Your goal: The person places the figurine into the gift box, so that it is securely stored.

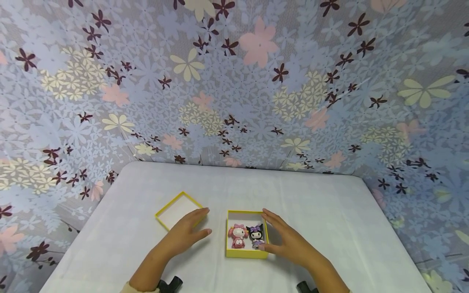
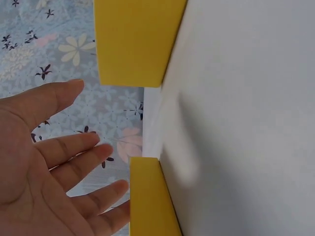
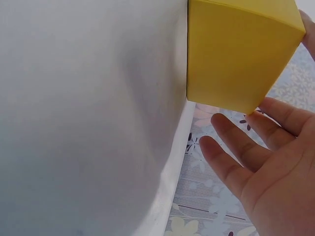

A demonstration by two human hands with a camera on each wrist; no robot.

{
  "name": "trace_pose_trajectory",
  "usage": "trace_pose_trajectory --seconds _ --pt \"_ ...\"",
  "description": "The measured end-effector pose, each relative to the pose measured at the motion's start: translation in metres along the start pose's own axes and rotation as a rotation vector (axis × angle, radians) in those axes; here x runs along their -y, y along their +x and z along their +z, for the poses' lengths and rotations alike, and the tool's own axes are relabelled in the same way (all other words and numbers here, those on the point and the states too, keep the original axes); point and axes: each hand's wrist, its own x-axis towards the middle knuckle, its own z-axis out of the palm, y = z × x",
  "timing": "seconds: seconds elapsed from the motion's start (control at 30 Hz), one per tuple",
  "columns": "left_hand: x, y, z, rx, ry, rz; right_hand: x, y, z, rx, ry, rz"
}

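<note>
A square yellow box (image 1: 247, 254) with a white inside stands uncovered on the table. Inside it sit a pink figurine with a bow (image 1: 238, 237) and a black-and-purple figurine (image 1: 256, 235), side by side. My right hand (image 1: 289, 242) is at the box's right side, fingers extended, with the thumb at the front right corner and the index finger by the back right corner. To the left lies a shallow yellow-edged lid (image 1: 179, 209), its white inside facing up. My left hand (image 1: 183, 234), fingers spread and empty, covers the lid's right part; whether it touches the lid I cannot tell.
White cloth covers the table (image 1: 293, 191). Behind it hangs a flowered curtain (image 1: 227, 101), which also runs along both sides. Dark wrist gear (image 1: 170, 284) shows at the left wrist, with a similar dark piece (image 1: 307, 287) by the right wrist.
</note>
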Motion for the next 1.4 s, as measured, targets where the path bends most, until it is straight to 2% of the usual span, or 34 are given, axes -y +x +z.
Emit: trace_pose_trajectory --seconds 0.43,0.63,0.8,1.1,1.27,1.4 --pt "0.006 -0.003 0.005 0.073 0.0 -0.086 -0.004 0.001 0.0 0.018 0.031 0.006" --pt "0.011 -0.003 0.008 0.096 0.047 -0.042 -0.004 0.001 0.001 0.025 0.043 -0.002" --pt "0.006 -0.002 0.006 0.062 0.068 0.013 -0.004 0.0 0.001 0.02 0.031 -0.009" --pt "-0.014 -0.002 -0.004 -0.035 0.151 0.112 -0.004 0.0 0.001 0.025 0.045 -0.009" --pt "-0.026 -0.004 -0.013 -0.082 0.153 0.115 -0.004 0.0 0.001 0.024 0.039 -0.012" --pt "-0.032 -0.005 -0.02 -0.113 0.064 0.071 -0.004 0.0 0.001 0.021 0.035 -0.013"
